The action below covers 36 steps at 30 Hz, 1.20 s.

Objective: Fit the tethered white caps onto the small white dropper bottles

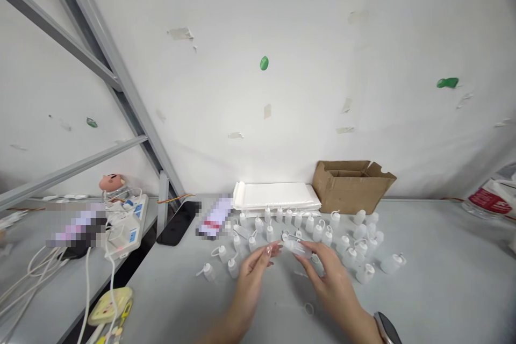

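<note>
A small translucent squeeze bottle (299, 249) lies tilted in my right hand (332, 277), gripped between thumb and fingers, its narrow tip pointing left. My left hand (252, 274) is at that tip with thumb and fingers pinched together; whatever they hold is too small to make out. Around both hands stand several similar bottles with looped cap straps, such as one bottle (233, 267) on the left and another bottle (365, 274) on the right. A loose clear strap with a ring (308, 309) lies on the table below my hands.
Behind the bottles are a stack of white padded mailers (278, 196) and an open cardboard box (350, 188) against the wall. Two phones, one a dark phone (177, 224), lie left. Farther left are a power strip (129, 231), cables and a yellow case (110, 305).
</note>
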Each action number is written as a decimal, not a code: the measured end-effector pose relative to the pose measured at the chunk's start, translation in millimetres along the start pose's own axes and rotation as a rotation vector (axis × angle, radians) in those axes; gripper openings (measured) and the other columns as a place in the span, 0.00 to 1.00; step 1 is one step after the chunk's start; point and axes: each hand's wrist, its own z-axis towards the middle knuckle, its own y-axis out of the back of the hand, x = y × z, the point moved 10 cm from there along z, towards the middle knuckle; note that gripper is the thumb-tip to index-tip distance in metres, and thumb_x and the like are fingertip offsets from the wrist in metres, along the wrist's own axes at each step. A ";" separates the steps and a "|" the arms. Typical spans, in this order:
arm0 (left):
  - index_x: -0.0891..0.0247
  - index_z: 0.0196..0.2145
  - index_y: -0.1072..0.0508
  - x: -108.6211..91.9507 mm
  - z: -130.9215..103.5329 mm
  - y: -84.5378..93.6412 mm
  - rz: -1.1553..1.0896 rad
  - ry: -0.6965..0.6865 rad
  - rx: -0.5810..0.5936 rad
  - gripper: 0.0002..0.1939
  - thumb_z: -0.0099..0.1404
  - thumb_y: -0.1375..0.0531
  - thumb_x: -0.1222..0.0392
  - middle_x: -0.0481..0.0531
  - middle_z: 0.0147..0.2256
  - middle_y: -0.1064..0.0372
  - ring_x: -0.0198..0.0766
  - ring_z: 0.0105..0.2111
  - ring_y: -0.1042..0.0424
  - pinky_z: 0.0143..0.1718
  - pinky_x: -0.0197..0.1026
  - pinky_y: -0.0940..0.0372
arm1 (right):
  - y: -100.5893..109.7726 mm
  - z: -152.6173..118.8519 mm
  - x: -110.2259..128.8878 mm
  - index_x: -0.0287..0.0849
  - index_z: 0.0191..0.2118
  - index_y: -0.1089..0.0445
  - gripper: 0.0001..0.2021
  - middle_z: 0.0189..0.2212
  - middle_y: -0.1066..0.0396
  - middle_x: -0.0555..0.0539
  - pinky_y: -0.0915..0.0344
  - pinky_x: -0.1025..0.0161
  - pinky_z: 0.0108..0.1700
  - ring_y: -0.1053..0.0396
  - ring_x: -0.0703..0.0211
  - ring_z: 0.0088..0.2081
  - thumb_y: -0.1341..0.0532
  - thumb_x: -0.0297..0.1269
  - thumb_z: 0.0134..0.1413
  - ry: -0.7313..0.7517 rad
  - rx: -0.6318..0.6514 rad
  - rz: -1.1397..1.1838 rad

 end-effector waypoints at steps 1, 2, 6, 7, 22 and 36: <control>0.62 0.44 0.27 1.6 0.6 0.1 0.034 -0.007 -0.001 0.20 0.60 0.47 0.48 0.56 0.46 0.29 0.46 0.48 0.32 0.50 0.48 0.39 | 5.1 2.0 -4.1 0.42 0.41 0.32 0.13 0.34 0.27 0.43 0.33 0.57 0.39 0.30 0.52 0.36 0.44 0.44 0.55 -0.045 -0.029 0.011; 0.62 0.45 0.28 2.0 0.9 -0.1 0.091 -0.028 -0.002 0.20 0.61 0.47 0.49 0.57 0.46 0.29 0.45 0.47 0.32 0.49 0.47 0.38 | 10.6 4.0 -9.3 0.41 0.40 0.32 0.14 0.33 0.27 0.43 0.33 0.58 0.37 0.30 0.52 0.34 0.44 0.46 0.54 -0.103 -0.057 0.027; 0.61 0.47 0.30 -11.2 -4.0 -16.9 0.533 -0.278 0.058 0.16 0.62 0.47 0.59 0.57 0.43 0.31 0.43 0.43 0.31 0.46 0.47 0.36 | 28.1 10.6 -26.3 0.41 0.36 0.32 0.17 0.29 0.28 0.45 0.33 0.60 0.33 0.31 0.55 0.30 0.43 0.50 0.50 -0.304 -0.123 0.125; 0.60 0.47 0.31 -14.7 -6.7 -26.3 0.666 -0.354 0.096 0.16 0.62 0.47 0.61 0.56 0.43 0.32 0.43 0.43 0.32 0.47 0.47 0.36 | 30.3 11.6 -28.9 0.41 0.36 0.32 0.17 0.28 0.29 0.46 0.34 0.61 0.34 0.31 0.55 0.30 0.42 0.50 0.50 -0.331 -0.125 0.150; 0.70 0.46 0.33 -8.5 31.6 -88.8 1.543 -0.565 0.117 0.19 0.58 0.51 0.79 0.62 0.42 0.30 0.46 0.41 0.29 0.39 0.46 0.33 | 18.3 6.1 -38.0 0.41 0.37 0.33 0.14 0.28 0.32 0.48 0.37 0.61 0.35 0.34 0.57 0.29 0.43 0.48 0.52 -0.367 -0.059 0.277; 0.67 0.32 0.27 -20.6 41.2 -93.8 1.397 -0.532 0.278 0.16 0.60 0.53 0.75 0.60 0.35 0.29 0.49 0.39 0.31 0.40 0.47 0.38 | 12.5 4.5 -31.1 0.41 0.36 0.32 0.14 0.27 0.30 0.48 0.36 0.61 0.35 0.34 0.57 0.28 0.43 0.47 0.52 -0.335 -0.020 0.300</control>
